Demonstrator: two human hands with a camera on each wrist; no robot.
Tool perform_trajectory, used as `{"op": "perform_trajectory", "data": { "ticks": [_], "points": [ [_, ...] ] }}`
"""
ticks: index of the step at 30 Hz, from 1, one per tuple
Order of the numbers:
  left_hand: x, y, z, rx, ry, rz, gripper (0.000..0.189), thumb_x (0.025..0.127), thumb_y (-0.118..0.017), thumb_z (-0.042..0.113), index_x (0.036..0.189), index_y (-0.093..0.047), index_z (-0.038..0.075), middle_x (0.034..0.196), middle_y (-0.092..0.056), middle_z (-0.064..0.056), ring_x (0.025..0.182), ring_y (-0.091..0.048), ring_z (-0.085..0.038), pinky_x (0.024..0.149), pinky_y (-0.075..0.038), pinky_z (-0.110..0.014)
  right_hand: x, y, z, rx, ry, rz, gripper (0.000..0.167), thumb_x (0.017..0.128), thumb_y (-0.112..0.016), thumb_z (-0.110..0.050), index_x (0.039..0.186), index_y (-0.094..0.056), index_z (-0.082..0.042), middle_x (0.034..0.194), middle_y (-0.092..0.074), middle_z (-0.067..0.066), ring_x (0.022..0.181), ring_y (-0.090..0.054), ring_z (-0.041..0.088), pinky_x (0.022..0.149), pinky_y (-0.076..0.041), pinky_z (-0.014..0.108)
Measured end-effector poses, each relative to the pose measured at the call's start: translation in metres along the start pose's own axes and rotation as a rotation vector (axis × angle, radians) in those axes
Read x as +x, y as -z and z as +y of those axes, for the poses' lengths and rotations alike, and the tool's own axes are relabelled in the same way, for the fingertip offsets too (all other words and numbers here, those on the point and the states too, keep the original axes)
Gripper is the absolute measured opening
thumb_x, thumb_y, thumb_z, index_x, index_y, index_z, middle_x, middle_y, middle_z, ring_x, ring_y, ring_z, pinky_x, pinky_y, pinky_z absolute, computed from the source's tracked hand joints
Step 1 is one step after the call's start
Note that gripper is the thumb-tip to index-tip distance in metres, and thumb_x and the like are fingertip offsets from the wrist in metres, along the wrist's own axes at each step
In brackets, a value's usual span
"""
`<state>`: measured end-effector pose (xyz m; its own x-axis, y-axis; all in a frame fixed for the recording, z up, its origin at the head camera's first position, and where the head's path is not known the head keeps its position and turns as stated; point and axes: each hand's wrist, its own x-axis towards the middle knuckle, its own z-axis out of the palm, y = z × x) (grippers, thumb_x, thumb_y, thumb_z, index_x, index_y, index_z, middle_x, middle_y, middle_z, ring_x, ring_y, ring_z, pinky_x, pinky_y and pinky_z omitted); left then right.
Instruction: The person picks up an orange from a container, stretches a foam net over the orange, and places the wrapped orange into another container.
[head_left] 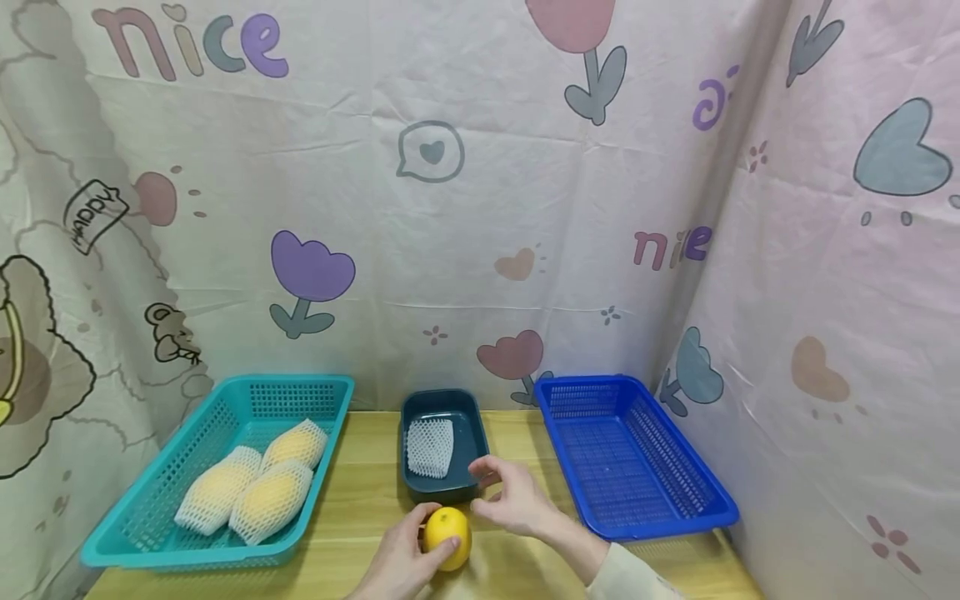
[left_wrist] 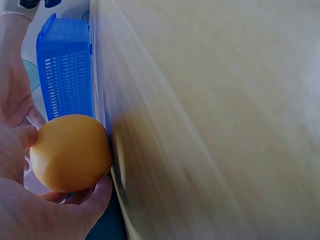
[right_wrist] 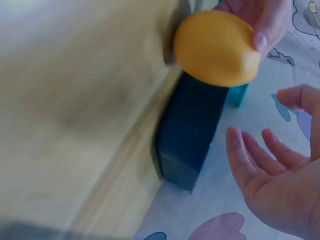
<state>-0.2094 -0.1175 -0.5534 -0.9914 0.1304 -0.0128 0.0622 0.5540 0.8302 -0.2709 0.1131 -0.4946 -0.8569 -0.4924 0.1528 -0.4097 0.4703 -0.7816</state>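
A smooth yellow-orange fruit, an orange by its look (head_left: pixel 454 542), is held close over the wooden table. My left hand (head_left: pixel 396 557) grips it from the left, thumb on the near side and fingers behind; the left wrist view shows the thumb and fingertips against its skin (left_wrist: pixel 70 152). Beside the fruit, to the right, is my right hand (head_left: pixel 516 498), its fingers spread and loosely bent with nothing between them. A gap separates it from the orange in the right wrist view. Just behind both hands stands a dark teal box (head_left: pixel 468 433), with a white foam net sleeve (head_left: pixel 431 447) inside.
On the left, a turquoise basket (head_left: pixel 258 432) holds several yellow fruits (head_left: pixel 272 500) in white foam nets. A blue mesh basket (head_left: pixel 615 467) stands on the right. Behind the wooden table (head_left: pixel 360 492) hangs a printed curtain (head_left: pixel 465 233), which also runs along both sides.
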Motion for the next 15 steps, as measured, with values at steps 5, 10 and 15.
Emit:
{"op": "perform_trajectory", "data": {
  "ticks": [5, 10, 15],
  "points": [
    [-0.001, 0.003, -0.002, 0.029, -0.011, 0.006, 0.066, 0.099, -0.083, 0.047, 0.145, -0.063, 0.003, 0.132, -0.076, -0.01, 0.104, -0.068, -0.018, 0.086, -0.059, -0.034, 0.016, 0.002, -0.009, -0.081, -0.023, 0.077, 0.04, 0.09, -0.084, -0.018, 0.128, -0.075, -0.008, 0.13, -0.08, 0.013, 0.11, -0.08, 0.032, 0.086, -0.068, 0.033],
    [-0.001, 0.005, -0.002, 0.055, -0.024, 0.004, 0.067, 0.097, -0.084, 0.048, 0.143, -0.064, 0.004, 0.132, -0.076, -0.01, 0.105, -0.067, -0.018, 0.087, -0.058, -0.034, 0.036, 0.0, -0.014, -0.158, -0.083, 0.12, 0.041, 0.09, -0.085, -0.023, 0.127, -0.075, -0.009, 0.129, -0.081, 0.014, 0.104, -0.081, 0.028, 0.089, -0.069, 0.043],
    [-0.002, 0.007, 0.001, 0.067, -0.028, -0.015, 0.068, 0.098, -0.083, 0.049, 0.143, -0.064, 0.003, 0.132, -0.075, -0.011, 0.105, -0.066, -0.019, 0.088, -0.058, -0.036, 0.055, -0.007, -0.012, -0.215, -0.128, 0.135, 0.04, 0.089, -0.086, -0.025, 0.124, -0.076, -0.009, 0.125, -0.081, 0.014, 0.1, -0.079, 0.024, 0.089, -0.069, 0.043]
  ]
}}
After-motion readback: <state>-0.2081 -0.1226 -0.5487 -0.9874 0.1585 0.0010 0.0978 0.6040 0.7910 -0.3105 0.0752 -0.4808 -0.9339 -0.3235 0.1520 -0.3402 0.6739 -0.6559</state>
